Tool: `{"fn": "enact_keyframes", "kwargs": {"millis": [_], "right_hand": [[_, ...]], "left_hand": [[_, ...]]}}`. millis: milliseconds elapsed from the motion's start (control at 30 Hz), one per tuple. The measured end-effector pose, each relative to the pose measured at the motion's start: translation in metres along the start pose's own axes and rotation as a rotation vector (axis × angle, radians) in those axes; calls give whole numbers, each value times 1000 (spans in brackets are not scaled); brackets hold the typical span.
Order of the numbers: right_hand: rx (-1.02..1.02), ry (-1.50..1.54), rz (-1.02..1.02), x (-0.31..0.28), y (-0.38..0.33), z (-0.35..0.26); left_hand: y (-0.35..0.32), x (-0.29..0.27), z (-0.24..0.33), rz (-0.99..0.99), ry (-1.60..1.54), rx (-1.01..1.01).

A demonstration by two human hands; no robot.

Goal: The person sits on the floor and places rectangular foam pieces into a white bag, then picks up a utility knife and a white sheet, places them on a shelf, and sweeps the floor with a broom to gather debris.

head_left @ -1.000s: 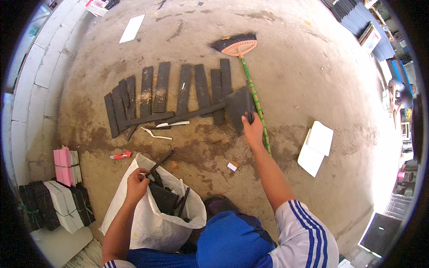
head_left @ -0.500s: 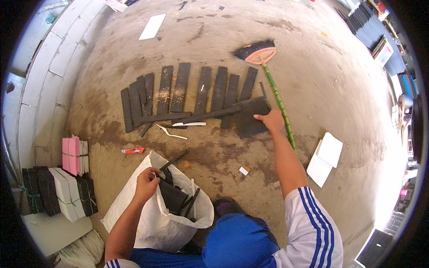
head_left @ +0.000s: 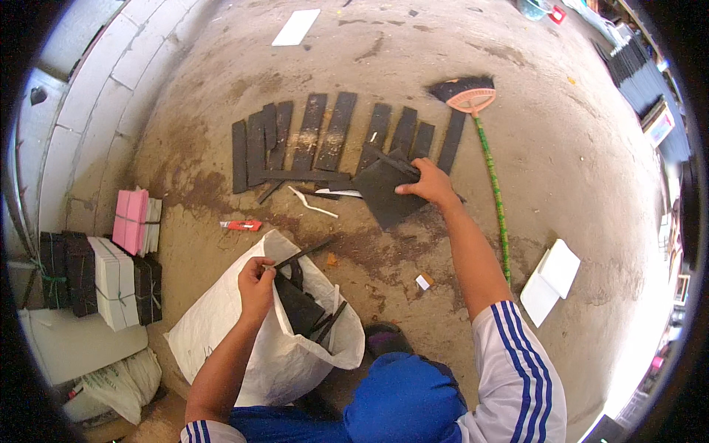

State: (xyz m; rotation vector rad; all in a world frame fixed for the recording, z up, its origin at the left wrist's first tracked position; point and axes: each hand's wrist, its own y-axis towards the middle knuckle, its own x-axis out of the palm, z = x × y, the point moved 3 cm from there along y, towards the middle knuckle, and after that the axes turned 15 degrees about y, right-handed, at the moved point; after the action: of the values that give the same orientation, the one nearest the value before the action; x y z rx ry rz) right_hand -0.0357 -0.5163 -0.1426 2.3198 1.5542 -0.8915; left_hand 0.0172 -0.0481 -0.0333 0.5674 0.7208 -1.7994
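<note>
Floor scene as I view it from the head camera. My right hand [head_left: 427,184] has its grip pinched on a dark sheet [head_left: 384,196] lying on the concrete floor [head_left: 561,148], just below the row of black strips [head_left: 325,136]. My left hand [head_left: 256,284] has its grip clenched on the rim of the white sack [head_left: 281,354], which contains more black pieces. A broom [head_left: 484,140] lies to the right.

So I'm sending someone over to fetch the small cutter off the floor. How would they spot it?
Start at the white sack that the left hand holds open on the concrete floor. Just beyond its far edge, toward the row of black strips, lies the cutter. It is the only red thing there, short and slim, unlike the white scraps nearby.
</note>
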Motion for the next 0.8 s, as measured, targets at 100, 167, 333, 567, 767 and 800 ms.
{"fn": "enact_keyframes", "kwargs": {"millis": [100, 167, 333, 567, 767, 800], "right_hand": [[7, -272, -120, 20, 7, -15], [167, -338, -263, 24, 11, -25], [220, -141, -342, 3, -11, -40], [-70, 452, -612, 83, -87, -95], [-275, 572, -900, 296, -181, -185], [-472, 515, -962, 342, -195, -194]], "left_hand": [[-7, -10, 1, -65, -42, -23], [-7, -20, 2, -116, 17, 12], [-7, -27, 8, -92, -144, -154], [-20, -41, -3, 165, -315, -90], [-25, -40, 33, 162, -317, 128], [-24, -38, 32, 181, -236, 168]]}}
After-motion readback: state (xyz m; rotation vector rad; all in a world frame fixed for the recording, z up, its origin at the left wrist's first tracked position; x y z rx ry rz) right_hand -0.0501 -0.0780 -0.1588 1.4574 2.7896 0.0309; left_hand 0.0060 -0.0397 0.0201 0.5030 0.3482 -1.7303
